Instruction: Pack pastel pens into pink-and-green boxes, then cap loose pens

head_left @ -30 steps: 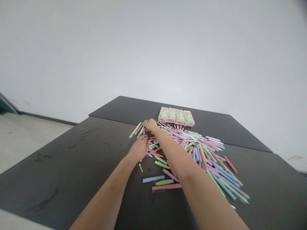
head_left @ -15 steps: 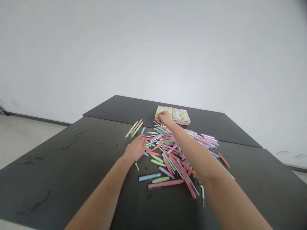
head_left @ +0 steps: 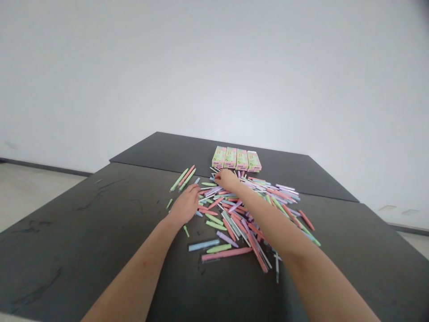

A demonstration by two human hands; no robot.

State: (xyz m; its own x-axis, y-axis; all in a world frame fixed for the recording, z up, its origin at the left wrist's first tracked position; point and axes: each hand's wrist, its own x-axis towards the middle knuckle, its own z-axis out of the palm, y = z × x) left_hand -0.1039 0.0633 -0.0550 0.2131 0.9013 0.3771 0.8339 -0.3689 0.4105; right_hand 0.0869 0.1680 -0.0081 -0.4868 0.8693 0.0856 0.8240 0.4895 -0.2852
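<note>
A jumble of pastel pen parts (head_left: 234,208) in pink, green, purple and blue, mixed with thin white refills, covers the middle of the black table. At the pile's left edge my left hand (head_left: 185,205) lies low, palm down, its fingers stretched toward the parts. My right hand (head_left: 228,180) is over the far side of the pile, with thumb and fingers pinched together near a green barrel (head_left: 209,184). Whatever the pinch holds is too small or hidden to make out. Two green pens and a pink pen (head_left: 186,175) lie side by side beyond my left hand.
A row of several green and pink boxes (head_left: 231,157) stands behind the pile. Nearer me lie a blue barrel (head_left: 203,245), a green piece (head_left: 219,248) and a long pink barrel (head_left: 226,255). A seam crosses the black table (head_left: 77,241); a pale wall rises behind.
My right hand has drawn back from in front of the boxes to the pile's far edge, lower and nearer my left hand. My left hand has barely moved; the view has shifted slightly.
</note>
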